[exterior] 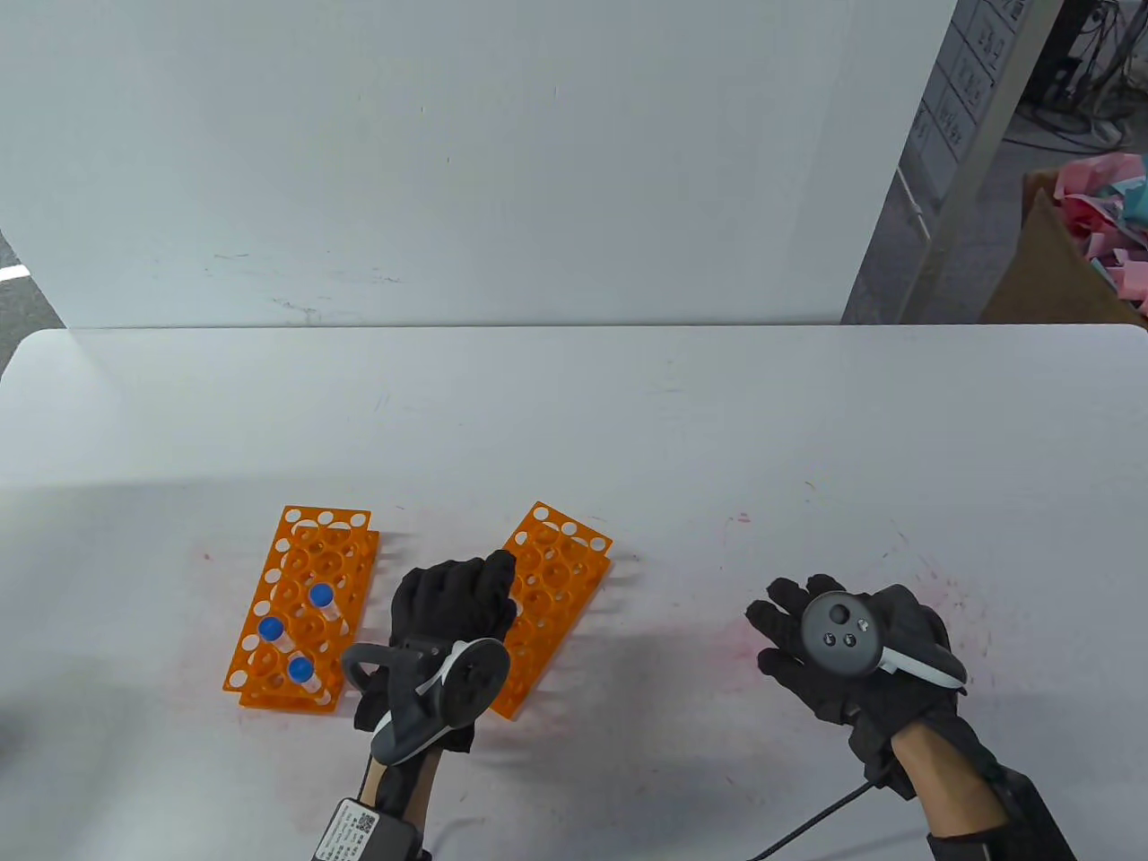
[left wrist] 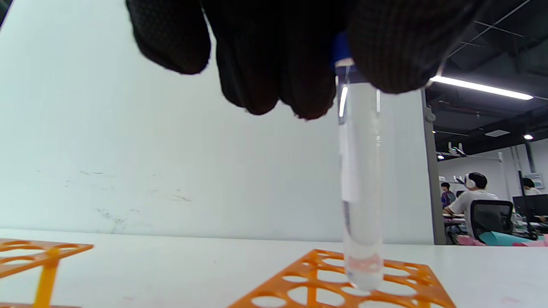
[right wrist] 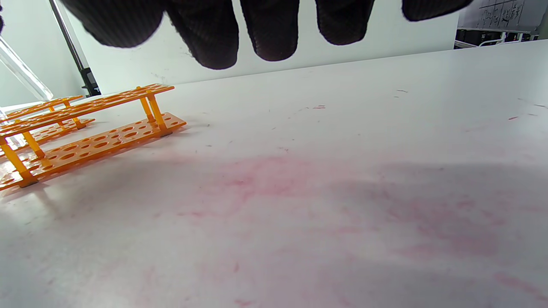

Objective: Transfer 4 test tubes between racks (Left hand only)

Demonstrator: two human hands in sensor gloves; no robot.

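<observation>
Two orange racks stand on the white table. The left rack (exterior: pixel 300 610) holds three blue-capped test tubes (exterior: pixel 321 596). My left hand (exterior: pixel 462 596) is over the near left side of the right rack (exterior: pixel 547 601). In the left wrist view it pinches a clear blue-capped test tube (left wrist: pixel 359 179) at the cap, upright, with its round bottom just at a hole of the right rack (left wrist: pixel 342 286). The left rack's corner (left wrist: pixel 38 252) shows at the left there. My right hand (exterior: pixel 852 650) rests flat on the table, fingers spread, holding nothing.
A white wall panel (exterior: pixel 466 161) stands behind the table's far edge. Pink stains (right wrist: pixel 308 188) mark the table by my right hand. A cardboard box (exterior: pixel 1067 260) with coloured scraps sits off the table at the far right.
</observation>
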